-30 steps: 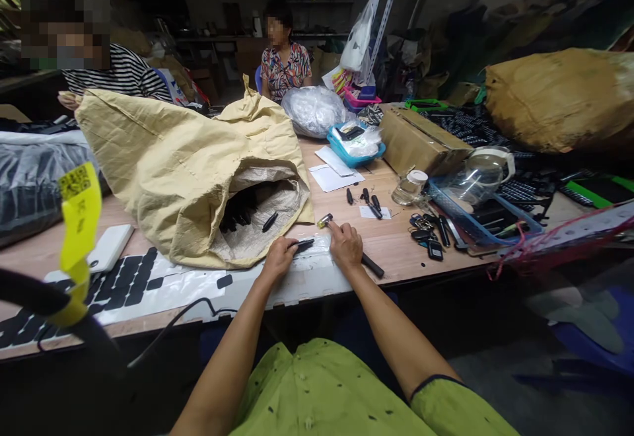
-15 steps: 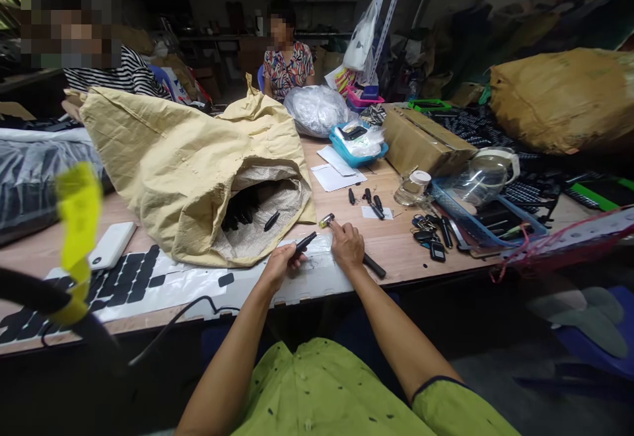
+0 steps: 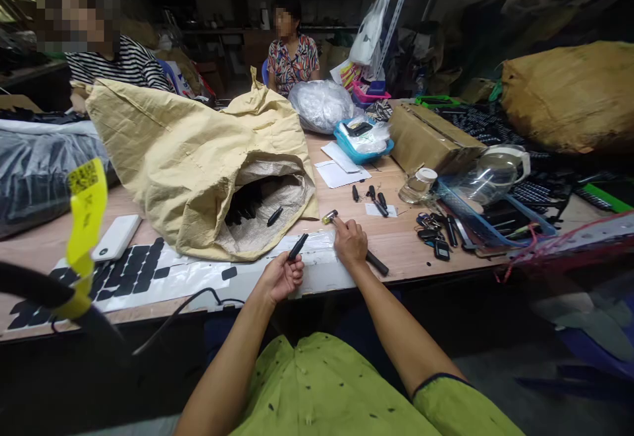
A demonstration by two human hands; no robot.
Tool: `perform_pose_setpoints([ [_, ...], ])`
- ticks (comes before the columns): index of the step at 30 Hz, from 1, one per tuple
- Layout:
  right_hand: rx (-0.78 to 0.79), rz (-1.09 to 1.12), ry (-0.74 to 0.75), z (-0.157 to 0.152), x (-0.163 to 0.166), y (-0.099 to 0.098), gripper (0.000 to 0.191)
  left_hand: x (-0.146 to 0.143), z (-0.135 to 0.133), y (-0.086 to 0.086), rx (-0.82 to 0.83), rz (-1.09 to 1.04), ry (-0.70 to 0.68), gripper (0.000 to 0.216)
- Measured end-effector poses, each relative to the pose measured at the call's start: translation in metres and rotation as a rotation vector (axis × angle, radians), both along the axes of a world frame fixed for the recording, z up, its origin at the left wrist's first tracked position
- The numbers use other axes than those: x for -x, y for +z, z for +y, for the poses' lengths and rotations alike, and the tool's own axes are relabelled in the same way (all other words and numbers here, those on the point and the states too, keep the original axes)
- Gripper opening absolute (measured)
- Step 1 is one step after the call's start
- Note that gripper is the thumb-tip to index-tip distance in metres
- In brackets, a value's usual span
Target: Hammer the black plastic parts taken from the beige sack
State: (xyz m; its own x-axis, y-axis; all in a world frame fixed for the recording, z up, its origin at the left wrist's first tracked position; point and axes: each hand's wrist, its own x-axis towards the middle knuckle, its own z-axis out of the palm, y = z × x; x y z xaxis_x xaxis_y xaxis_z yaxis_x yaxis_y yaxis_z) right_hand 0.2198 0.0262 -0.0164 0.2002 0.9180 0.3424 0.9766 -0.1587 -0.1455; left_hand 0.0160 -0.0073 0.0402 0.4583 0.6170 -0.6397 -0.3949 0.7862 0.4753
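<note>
My left hand (image 3: 281, 276) is lifted a little off the table edge and pinches a short black stick-like part (image 3: 298, 247), which points up and away. My right hand (image 3: 351, 243) rests on the table with its fingers wrapped round a small hammer (image 3: 372, 259); the black handle sticks out to the right and the metal head (image 3: 329, 217) lies beyond the forefinger. Under both hands lies a clear plastic sheet (image 3: 317, 265). Just behind stands an open tan sack (image 3: 198, 152) with more black parts (image 3: 247, 206) inside.
Loose black parts (image 3: 374, 199), key fobs (image 3: 436, 234), a glass jar (image 3: 416, 186), a blue tray (image 3: 488, 215), a cardboard box (image 3: 426, 135) and a white phone (image 3: 116, 236) lie on the wooden table (image 3: 396, 238). Two other people sit across it. A yellow tag (image 3: 84, 215) hangs near left.
My left hand has lifted the black part off the plastic sheet and drawn it back toward me. My right hand has stayed on the hammer.
</note>
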Motion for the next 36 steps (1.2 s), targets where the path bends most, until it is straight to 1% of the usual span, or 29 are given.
perform_pose_setpoints([
  [2, -0.010, -0.014, -0.003, 0.001, 0.000, -0.002, 0.036, 0.002, -0.007, 0.000, 0.006, -0.042, -0.006, 0.036],
  [4, -0.020, -0.022, -0.004, 0.001, 0.000, -0.003, 0.036, 0.006, -0.019, 0.000, -0.036, 0.000, -0.033, 0.037],
  [5, -0.024, -0.024, -0.004, 0.001, 0.000, -0.004, 0.036, 0.009, -0.027, -0.001, -0.087, 0.047, -0.067, 0.038],
  [7, -0.032, -0.021, -0.004, 0.001, 0.000, -0.005, 0.035, 0.016, -0.044, -0.004, -0.245, 0.159, -0.198, 0.041],
  [9, -0.040, -0.012, -0.004, 0.001, 0.000, -0.005, 0.035, 0.023, -0.060, -0.011, -0.400, 0.271, -0.389, 0.047],
  [11, -0.050, -0.003, -0.004, 0.001, 0.000, -0.006, 0.035, 0.029, -0.072, -0.023, -0.496, 0.408, -0.550, 0.049],
  [12, -0.055, 0.001, -0.003, 0.001, 0.000, -0.006, 0.035, 0.031, -0.076, -0.032, -0.530, 0.504, -0.600, 0.047],
  [14, -0.066, 0.004, 0.001, 0.001, 0.000, -0.006, 0.034, 0.031, -0.081, -0.052, -0.585, 0.741, -0.663, 0.040],
  [16, -0.074, 0.005, 0.007, 0.001, 0.000, -0.007, 0.034, 0.028, -0.084, -0.070, -0.592, 0.994, -0.719, 0.034],
  [18, -0.084, 0.004, 0.014, 0.000, -0.001, -0.007, 0.034, 0.024, -0.087, -0.081, -0.572, 1.175, -0.763, 0.029],
  [19, -0.088, 0.002, 0.016, 0.000, -0.001, -0.006, 0.034, 0.023, -0.088, -0.082, -0.578, 1.206, -0.775, 0.028],
  [20, -0.092, 0.001, 0.018, 0.000, -0.001, -0.006, 0.033, 0.021, -0.089, -0.079, -0.604, 1.179, -0.787, 0.028],
  [21, -0.094, -0.001, 0.018, 0.000, -0.002, -0.006, 0.033, 0.020, -0.089, -0.074, -0.647, 1.090, -0.806, 0.031],
  [23, -0.093, -0.005, 0.019, -0.001, -0.002, -0.006, 0.033, 0.016, -0.083, -0.055, -0.717, 0.804, -0.840, 0.035],
  [24, -0.091, -0.009, 0.021, -0.001, -0.003, -0.006, 0.033, 0.014, -0.076, -0.044, -0.741, 0.668, -0.833, 0.036],
  [25, -0.089, -0.013, 0.024, -0.001, -0.003, -0.006, 0.033, 0.013, -0.066, -0.033, -0.764, 0.578, -0.796, 0.037],
  [26, -0.088, -0.018, 0.025, -0.001, -0.003, -0.007, 0.034, 0.011, -0.053, -0.023, -0.790, 0.549, -0.720, 0.038],
  [27, -0.088, -0.023, 0.024, -0.001, -0.003, -0.007, 0.034, 0.010, -0.036, -0.016, -0.829, 0.584, -0.602, 0.038],
  [29, -0.093, -0.031, 0.019, 0.000, -0.002, -0.009, 0.035, 0.009, 0.002, -0.007, -0.897, 0.789, -0.291, 0.036],
  [31, -0.099, -0.038, 0.014, 0.000, -0.002, -0.010, 0.036, 0.011, 0.041, -0.007, -0.892, 1.089, 0.013, 0.032],
  [32, -0.101, -0.041, 0.013, 0.000, -0.002, -0.011, 0.036, 0.012, 0.058, -0.009, -0.875, 1.241, 0.115, 0.031],
  [33, -0.102, -0.042, 0.013, 0.001, -0.002, -0.012, 0.036, 0.014, 0.072, -0.013, -0.853, 1.371, 0.177, 0.030],
  [34, -0.103, -0.044, 0.014, 0.001, -0.002, -0.013, 0.036, 0.015, 0.083, -0.017, -0.835, 1.471, 0.205, 0.029],
  [36, -0.106, -0.048, 0.017, 0.001, -0.002, -0.014, 0.036, 0.016, 0.095, -0.025, -0.819, 1.572, 0.193, 0.025],
])
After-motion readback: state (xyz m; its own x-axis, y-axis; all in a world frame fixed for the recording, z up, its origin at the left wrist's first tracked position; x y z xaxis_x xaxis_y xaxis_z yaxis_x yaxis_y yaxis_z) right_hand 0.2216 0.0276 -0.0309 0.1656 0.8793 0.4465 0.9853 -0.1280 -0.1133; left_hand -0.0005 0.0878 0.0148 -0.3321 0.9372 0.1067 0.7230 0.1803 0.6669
